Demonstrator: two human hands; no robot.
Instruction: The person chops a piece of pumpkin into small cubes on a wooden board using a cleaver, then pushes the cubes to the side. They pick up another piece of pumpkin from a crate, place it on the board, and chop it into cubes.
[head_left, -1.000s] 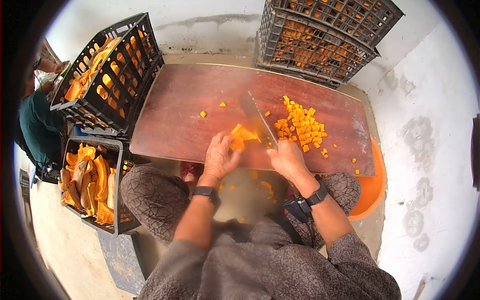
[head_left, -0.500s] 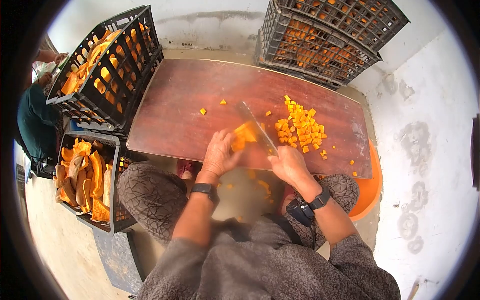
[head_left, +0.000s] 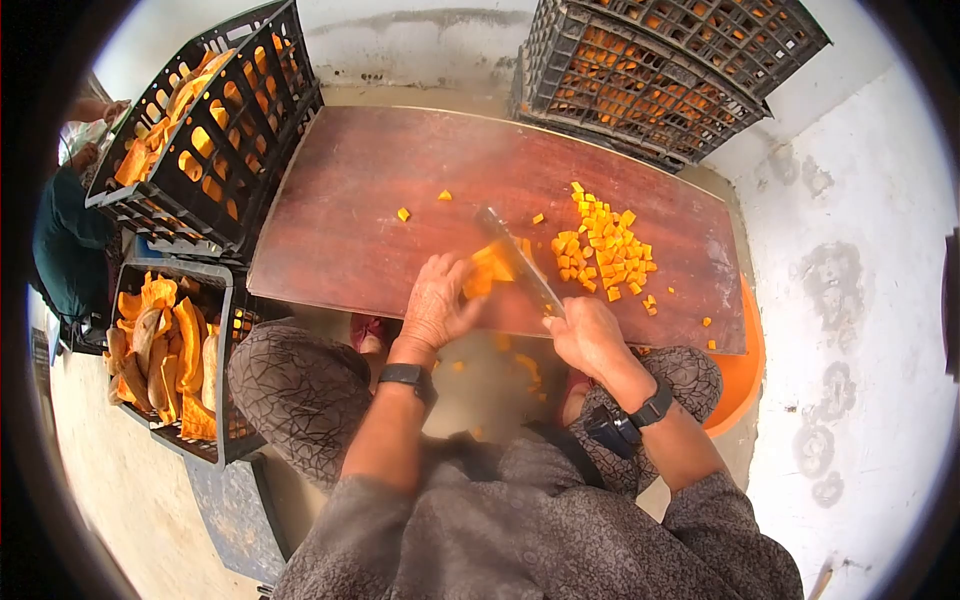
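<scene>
My left hand (head_left: 436,302) steadies a piece of orange pumpkin (head_left: 488,268) near the front edge of the reddish-brown board (head_left: 350,190), its fingers closed against the piece's left side. My right hand (head_left: 588,336) is wrapped around the handle of a knife (head_left: 526,264). The blade slants up and left from that hand, along the right side of the pumpkin piece, slightly blurred. To the right of the blade lies a loose pile of pumpkin cubes (head_left: 606,246). A couple of single cubes (head_left: 404,214) sit farther left on the board.
Black crates of pumpkin pieces (head_left: 215,135) stand at the left, with a lower crate (head_left: 225,400) beside my knee. Stacked crates (head_left: 650,80) rise behind the board. An orange tub (head_left: 742,385) is under its right end. Pumpkin scraps (head_left: 527,370) lie on the floor. Another person (head_left: 70,240) is far left.
My right hand and the knife handle have shifted slightly right and down, tilting the blade a little. My left hand stays at the pumpkin piece. The whole view has moved slightly.
</scene>
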